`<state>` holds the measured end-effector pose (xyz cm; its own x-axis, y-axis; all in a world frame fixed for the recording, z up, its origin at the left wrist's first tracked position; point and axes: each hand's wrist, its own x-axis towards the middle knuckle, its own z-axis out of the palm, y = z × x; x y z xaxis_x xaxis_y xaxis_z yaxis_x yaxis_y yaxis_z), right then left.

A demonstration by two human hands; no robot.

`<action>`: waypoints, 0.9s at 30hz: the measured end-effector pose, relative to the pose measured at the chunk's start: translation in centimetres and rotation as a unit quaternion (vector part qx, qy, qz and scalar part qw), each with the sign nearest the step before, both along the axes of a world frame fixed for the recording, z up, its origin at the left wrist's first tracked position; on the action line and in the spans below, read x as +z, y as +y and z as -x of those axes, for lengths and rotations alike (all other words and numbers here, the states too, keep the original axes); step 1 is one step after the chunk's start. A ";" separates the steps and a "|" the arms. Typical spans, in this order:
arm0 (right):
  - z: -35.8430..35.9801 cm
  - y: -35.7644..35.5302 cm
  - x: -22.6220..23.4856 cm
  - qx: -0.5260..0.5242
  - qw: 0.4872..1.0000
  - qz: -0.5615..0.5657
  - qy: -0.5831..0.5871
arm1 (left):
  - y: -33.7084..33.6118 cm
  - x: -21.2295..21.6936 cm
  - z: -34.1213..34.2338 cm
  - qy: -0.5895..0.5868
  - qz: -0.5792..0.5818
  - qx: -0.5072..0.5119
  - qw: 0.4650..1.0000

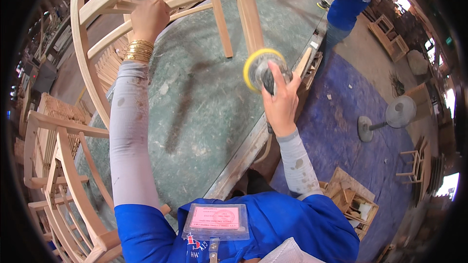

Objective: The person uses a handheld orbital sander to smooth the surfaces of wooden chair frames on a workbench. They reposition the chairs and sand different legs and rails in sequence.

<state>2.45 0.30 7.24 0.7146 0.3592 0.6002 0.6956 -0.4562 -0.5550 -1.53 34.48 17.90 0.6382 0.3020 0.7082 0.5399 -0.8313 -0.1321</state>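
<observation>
A pale, unpainted wooden chair frame point(248, 14) lies tilted on the green-topped workbench point(204, 131). My left hand point(150, 18) is closed around one of its rails, at the far left of the bench. Gold bangles circle that wrist. In my right hand point(281, 98) is a handheld orbital sander point(263, 72) with a yellow-rimmed round pad. The pad stands on edge at the end of a chair leg; whether it touches the wood I cannot tell. My fingers wrap the sander's dark body, and part of it is hidden under them.
More wooden chair frames point(68, 165) stand at the left beside the bench. To the right are a grey fan point(400, 111), a blue floor sheet point(336, 136) and a wooden crate point(369, 209) with offcuts. A co-worker in a blue shirt point(347, 7) stands past the bench's far right edge.
</observation>
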 end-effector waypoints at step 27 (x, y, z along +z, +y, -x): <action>-3.2 0.4 3.4 0.041 0.997 -0.017 -0.060 | -1.8 0.0 0.4 -0.008 0.029 0.013 0.999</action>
<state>5.65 0.72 10.61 0.6061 0.3927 0.6917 0.7921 -0.3772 -0.4799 -1.90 32.68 17.93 0.6180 0.3595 0.6992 0.5638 -0.8224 -0.0755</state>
